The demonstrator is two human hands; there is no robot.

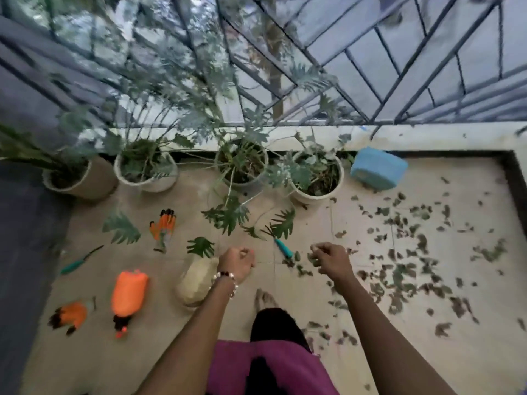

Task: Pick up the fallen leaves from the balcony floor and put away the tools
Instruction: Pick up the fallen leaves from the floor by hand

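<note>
- While both arms reach forward over the balcony floor [313, 366], the left hand [238, 262] is curled into a fist with nothing visible in it.
- Right hand [330, 259] has its fingers bent together; whether it pinches a leaf I cannot tell, the view is blurred.
- Fallen leaves [413, 269] lie scattered across the right half of the floor, thickest just beside the right hand.
- A teal-handled rake [281, 243] lies between the two hands.
- An orange glove [164, 226], a second glove [70, 316], an orange spray bottle [128, 295] and a teal tool [79, 260] lie toward the floor's left edge.
- Four plant pots [313, 192] stand along the far edge.
</note>
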